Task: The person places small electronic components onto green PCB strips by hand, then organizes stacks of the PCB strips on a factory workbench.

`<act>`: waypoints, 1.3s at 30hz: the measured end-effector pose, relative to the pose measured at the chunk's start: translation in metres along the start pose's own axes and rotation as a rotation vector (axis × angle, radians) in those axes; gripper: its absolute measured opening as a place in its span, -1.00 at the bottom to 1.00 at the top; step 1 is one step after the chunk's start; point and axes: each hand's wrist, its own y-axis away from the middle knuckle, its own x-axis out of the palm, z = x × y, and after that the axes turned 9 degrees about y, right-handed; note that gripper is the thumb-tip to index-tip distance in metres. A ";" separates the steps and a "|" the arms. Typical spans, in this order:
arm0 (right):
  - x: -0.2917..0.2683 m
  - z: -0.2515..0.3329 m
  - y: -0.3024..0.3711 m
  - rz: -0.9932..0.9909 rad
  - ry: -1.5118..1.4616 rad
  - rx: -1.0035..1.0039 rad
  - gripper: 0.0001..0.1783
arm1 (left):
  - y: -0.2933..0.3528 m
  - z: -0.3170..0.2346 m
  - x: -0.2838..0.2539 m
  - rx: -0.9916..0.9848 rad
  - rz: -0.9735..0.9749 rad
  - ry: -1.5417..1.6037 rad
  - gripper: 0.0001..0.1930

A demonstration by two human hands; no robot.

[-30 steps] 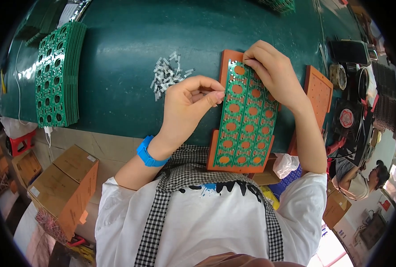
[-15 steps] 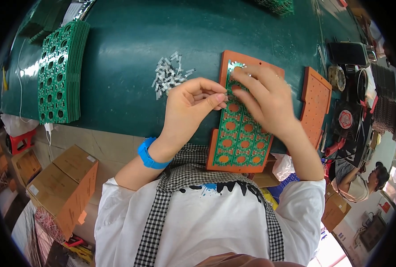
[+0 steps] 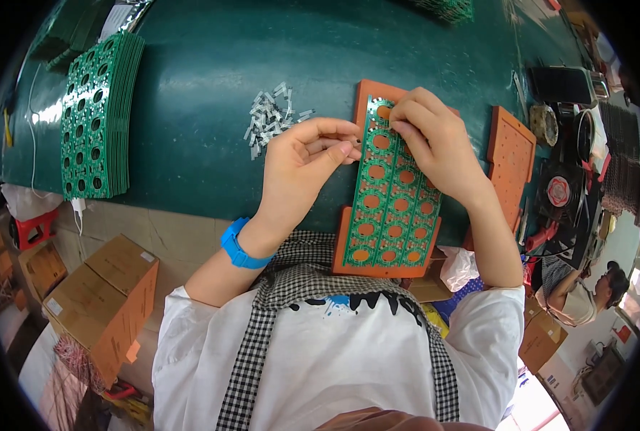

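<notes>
A green circuit board panel [image 3: 379, 188] with rows of round holes lies in an orange-brown fixture plate [image 3: 341, 244] at the table's front edge. Over the panel's upper part, my right hand [image 3: 438, 147] is closed in a pinch; whatever its fingertips hold is too small to make out. Just beside the panel's left edge is my left hand [image 3: 302, 161], its fingers curled toward the thumb, with a tiny dark bit at the tips that I cannot name. Left of the panel lies a loose pile of small clear and metallic parts [image 3: 268, 118].
A tall stack of green circuit boards [image 3: 97, 118] stands at the left of the green table [image 3: 198, 93]. Another orange-brown plate [image 3: 510, 161] lies to the right, near a small fan [image 3: 558, 192]. Cardboard boxes [image 3: 100, 287] are on the floor at left. A person [image 3: 586, 294] sits at far right.
My right hand has gone from a blurred, spread reach over the panel's top to a pinch on it. My left hand has shifted slightly left, its thumb and forefinger a little further apart.
</notes>
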 end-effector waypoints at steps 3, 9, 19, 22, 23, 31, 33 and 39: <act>-0.003 0.002 -0.002 0.106 0.025 -0.033 -0.89 | 0.000 -0.001 0.001 0.008 -0.020 0.016 -0.82; -0.002 0.001 -0.003 0.106 0.069 -0.087 -0.92 | 0.000 -0.001 -0.002 0.020 0.005 -0.062 -0.84; 0.011 0.004 0.014 -0.073 0.221 -0.127 -0.85 | 0.004 -0.001 0.000 -0.010 0.021 -0.034 -0.84; 0.020 0.001 0.020 -0.229 0.284 -0.184 -0.85 | 0.005 -0.003 0.003 -0.019 0.023 -0.036 -0.81; 0.022 0.001 0.021 -0.317 0.315 -0.218 -0.86 | 0.005 -0.003 0.004 -0.028 0.024 -0.033 -0.80; 0.021 0.002 0.018 -0.269 0.210 -0.142 -0.87 | 0.006 -0.002 0.004 -0.024 0.026 -0.020 -0.80; 0.015 0.001 0.016 -0.233 0.189 -0.140 -0.88 | 0.006 -0.001 0.004 -0.022 0.026 -0.027 -0.80; 0.001 0.004 0.008 -0.030 0.152 -0.095 -0.90 | 0.006 -0.002 0.005 -0.026 0.020 -0.033 -0.79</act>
